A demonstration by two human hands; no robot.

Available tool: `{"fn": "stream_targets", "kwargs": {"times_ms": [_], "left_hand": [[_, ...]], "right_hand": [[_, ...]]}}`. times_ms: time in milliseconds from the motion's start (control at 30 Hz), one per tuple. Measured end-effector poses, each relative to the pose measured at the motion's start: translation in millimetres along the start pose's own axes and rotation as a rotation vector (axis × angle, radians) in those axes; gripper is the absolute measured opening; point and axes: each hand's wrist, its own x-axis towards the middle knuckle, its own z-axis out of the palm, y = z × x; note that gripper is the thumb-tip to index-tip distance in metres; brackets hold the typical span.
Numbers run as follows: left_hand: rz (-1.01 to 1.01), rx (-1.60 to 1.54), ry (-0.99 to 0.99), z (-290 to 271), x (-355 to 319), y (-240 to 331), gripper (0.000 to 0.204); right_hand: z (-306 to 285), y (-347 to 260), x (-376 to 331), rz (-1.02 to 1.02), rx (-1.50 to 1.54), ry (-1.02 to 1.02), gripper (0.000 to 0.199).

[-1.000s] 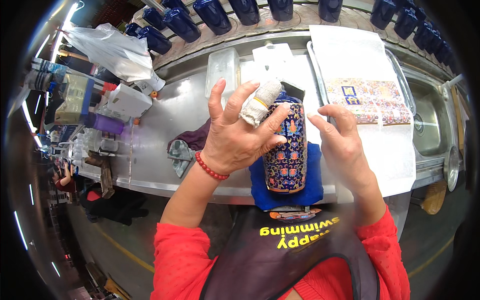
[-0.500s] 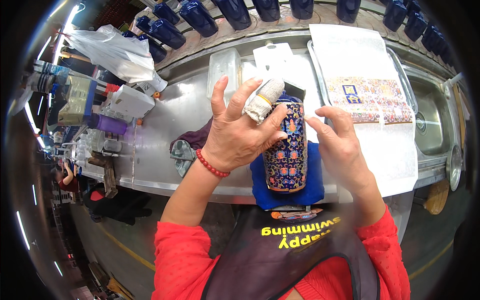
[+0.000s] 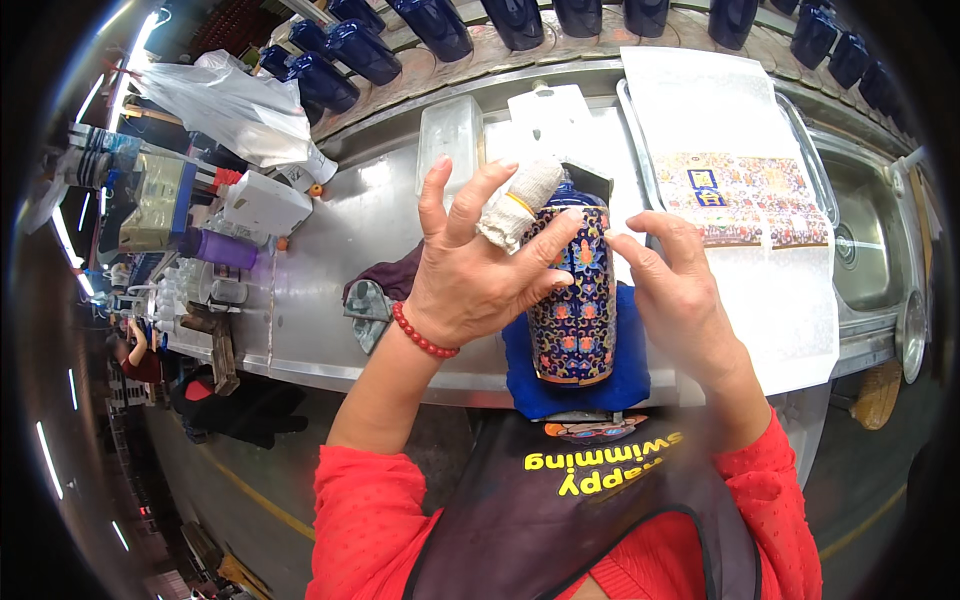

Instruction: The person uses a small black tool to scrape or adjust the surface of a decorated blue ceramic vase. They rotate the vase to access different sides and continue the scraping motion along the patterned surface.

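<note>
A dark blue bottle (image 3: 572, 310) with a colourful floral pattern lies on a folded blue cloth (image 3: 632, 370), its plain shoulder pointing away from me. My left hand (image 3: 480, 260) is open over its upper left side, with fingers spread. The index fingertip and thumb touch the patterned surface. One raised finger of that hand wears a white knitted finger cover (image 3: 530, 200). At the bottle's upper right edge is my right hand (image 3: 682, 290), the thumb tip against or very near the edge. Its index finger is bent and slightly apart from the thumb; the other fingers are partly hidden.
To the right, white sheets (image 3: 740, 120) with a printed colourful decal (image 3: 765, 200) lie over a tray, beside a steel sink (image 3: 862, 250). A clear plastic container (image 3: 450, 145) stands beyond my left hand. Behind, dark blue bottles (image 3: 435, 28) line a curved conveyor. Dark rags (image 3: 385, 285) lie left.
The blue bottles on the conveyor have shifted to the right. My left hand's covered finger has moved slightly left; my right hand stays nearly in place at the bottle's edge.
</note>
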Motion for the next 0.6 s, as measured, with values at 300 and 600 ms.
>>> {"fn": "stream_targets", "kwargs": {"times_ms": [300, 600], "left_hand": [[-0.234, -0.282, 0.094, 6.2, -19.1, 4.9, 0.054], [-0.303, -0.311, 0.062, 19.6, -28.9, 35.0, 0.063]], "right_hand": [[5.1, -4.0, 4.4, 0.001, 0.044, -0.003, 0.053], [6.9, -8.0, 7.2, 0.016, 0.049, -0.073, 0.055]]}}
